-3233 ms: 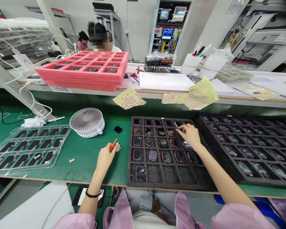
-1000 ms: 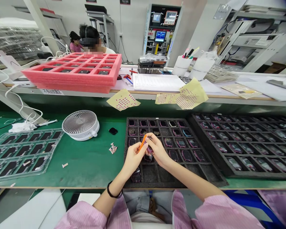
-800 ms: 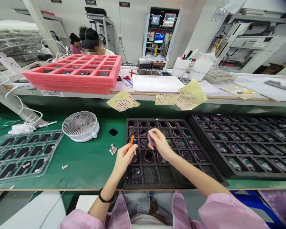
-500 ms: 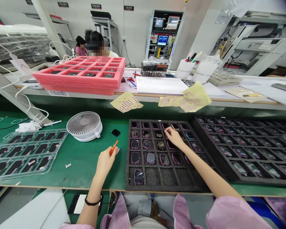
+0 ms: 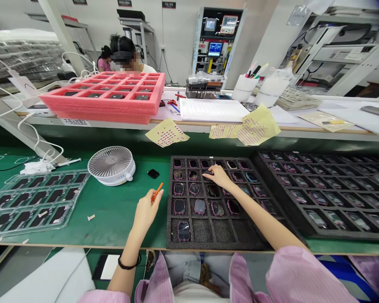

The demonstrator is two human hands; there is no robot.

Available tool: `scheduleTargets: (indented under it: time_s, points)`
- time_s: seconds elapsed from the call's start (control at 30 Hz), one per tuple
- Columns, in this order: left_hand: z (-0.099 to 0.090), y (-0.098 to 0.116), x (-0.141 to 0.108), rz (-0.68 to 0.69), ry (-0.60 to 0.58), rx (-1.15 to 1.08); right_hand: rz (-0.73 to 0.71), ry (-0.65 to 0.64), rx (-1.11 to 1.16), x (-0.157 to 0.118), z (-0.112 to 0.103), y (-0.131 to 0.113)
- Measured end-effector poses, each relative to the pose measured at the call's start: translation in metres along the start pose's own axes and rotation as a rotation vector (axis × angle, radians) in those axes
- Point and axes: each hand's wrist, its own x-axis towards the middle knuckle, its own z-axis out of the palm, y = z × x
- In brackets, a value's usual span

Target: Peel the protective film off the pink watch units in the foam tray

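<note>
My left hand (image 5: 146, 210) hangs above the green mat (image 5: 113, 223), pinching a short orange plastic stick (image 5: 157, 192) in its fingertips. My right hand (image 5: 219, 176) rests over the upper middle of a black foam tray (image 5: 216, 243), fingertips at a cell holding a dark item (image 5: 207, 172). Its palm hides the cells beneath. Most cells of this tray hold rounded rectangular device cases with pink rims (image 5: 179, 206). A few lower cells are bare. A small black device (image 5: 153, 173) lies on the mat, between the tray and my left hand.
A second black foam tray (image 5: 350, 235) full of cases adjoins on the right. On the left are a white fan (image 5: 111, 165) and a clear plastic tray (image 5: 38, 198). Beyond stand a pink foam tray (image 5: 101, 105) and yellow dotted sheets (image 5: 166, 133).
My hands have parted from together over the tray. The left has moved left over the mat with the orange stick. The right has moved up the tray and no longer shows a pink-rimmed case.
</note>
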Motion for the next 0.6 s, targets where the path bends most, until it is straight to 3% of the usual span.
scheduleTargets:
  time_s: [0.1,0.27,0.33,0.43,0.6]
  points:
    - [0.005,0.013,-0.004,0.071,-0.07,-0.215,0.007,-0.002,0.185,-0.006,-0.005,-0.017]
    - [0.02,0.045,-0.008,0.134,-0.355,-0.627,0.18,-0.184,1.129,-0.034,-0.018,-0.076]
    - [0.026,0.058,-0.008,0.094,-0.475,-0.737,0.216,-0.291,1.37,-0.046,-0.023,-0.1]
    - [0.031,0.069,-0.007,0.049,-0.571,-0.829,0.239,-0.4,1.534,-0.057,-0.027,-0.122]
    - [0.028,0.073,-0.007,0.068,-0.56,-0.824,0.264,-0.387,1.556,-0.063,-0.03,-0.131]
